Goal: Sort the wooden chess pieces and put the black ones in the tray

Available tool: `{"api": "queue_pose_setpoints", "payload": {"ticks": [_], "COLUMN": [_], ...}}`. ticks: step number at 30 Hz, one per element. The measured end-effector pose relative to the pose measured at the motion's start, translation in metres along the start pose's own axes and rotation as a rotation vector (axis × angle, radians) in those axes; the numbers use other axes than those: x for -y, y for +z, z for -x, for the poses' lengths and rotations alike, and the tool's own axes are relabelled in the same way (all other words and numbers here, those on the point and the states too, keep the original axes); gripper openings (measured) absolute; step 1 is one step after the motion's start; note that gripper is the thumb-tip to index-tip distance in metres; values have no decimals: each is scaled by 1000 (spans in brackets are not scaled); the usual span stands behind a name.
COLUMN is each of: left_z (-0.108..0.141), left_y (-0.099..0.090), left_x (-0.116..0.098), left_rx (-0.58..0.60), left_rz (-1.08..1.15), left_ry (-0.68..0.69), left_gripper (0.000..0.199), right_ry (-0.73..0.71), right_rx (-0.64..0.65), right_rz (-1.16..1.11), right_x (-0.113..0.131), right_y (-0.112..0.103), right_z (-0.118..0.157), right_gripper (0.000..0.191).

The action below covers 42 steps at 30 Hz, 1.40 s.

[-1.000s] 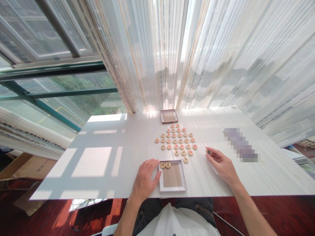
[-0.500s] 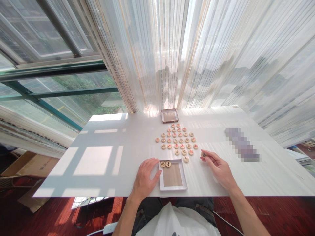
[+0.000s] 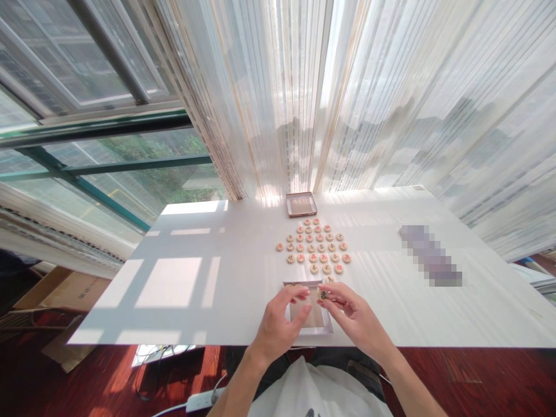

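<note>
Between the fingertips of my right hand (image 3: 353, 314) is a round wooden xiangqi piece (image 3: 322, 295) with a black character, held over the shallow box (image 3: 324, 331). My left hand (image 3: 282, 318) hovers over the box's left part, thumb and fingers apart, with nothing seen in it. It hides most of the pieces at the box's upper left corner. Just past the box lies a piece (image 3: 329, 280) with a black character. Beyond it several red and black pieces (image 3: 324, 258) are spread in loose rows on the white table (image 3: 243, 255).
A second shallow box or lid (image 3: 301, 204) lies at the table's far edge by the striped curtain (image 3: 278, 104). A blurred-out oblong thing (image 3: 430, 255) is on the right. A cardboard box (image 3: 65, 289) and a power strip (image 3: 204, 399) are on the floor at the left.
My right hand has moved left with the piece, from right of the rows to over the box. My left hand has shifted right, from the box's left edge to above it.
</note>
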<state>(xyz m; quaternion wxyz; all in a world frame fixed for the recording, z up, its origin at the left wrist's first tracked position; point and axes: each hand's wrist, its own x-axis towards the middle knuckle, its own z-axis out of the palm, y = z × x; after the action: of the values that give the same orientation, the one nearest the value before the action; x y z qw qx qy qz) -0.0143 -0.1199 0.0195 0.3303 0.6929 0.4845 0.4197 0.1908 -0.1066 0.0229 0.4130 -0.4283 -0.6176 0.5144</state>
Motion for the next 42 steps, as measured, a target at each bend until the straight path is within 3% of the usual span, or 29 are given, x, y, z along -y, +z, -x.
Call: {"api": "queue_pose_setpoints", "payload": {"ticks": [10, 18, 36, 42], "left_z": [2, -1, 2, 12], "left_y": [12, 9, 0, -18], "left_x": [-3, -4, -6, 24], "left_rx": [-79, -53, 34, -111], "left_rz": [118, 210, 162, -102], "left_ry": [-173, -228, -147, -30], "left_gripper": [13, 21, 19, 18], "right_ry": [-15, -72, -8, 40], "right_rx": [-11, -3, -10, -76], "right_rz": [2, 56, 42, 78], "right_x": [4, 8, 1, -6], "right_y": [22, 24, 21, 14], "right_z": [7, 6, 5, 5], "right_gripper": [20, 25, 24, 21]}}
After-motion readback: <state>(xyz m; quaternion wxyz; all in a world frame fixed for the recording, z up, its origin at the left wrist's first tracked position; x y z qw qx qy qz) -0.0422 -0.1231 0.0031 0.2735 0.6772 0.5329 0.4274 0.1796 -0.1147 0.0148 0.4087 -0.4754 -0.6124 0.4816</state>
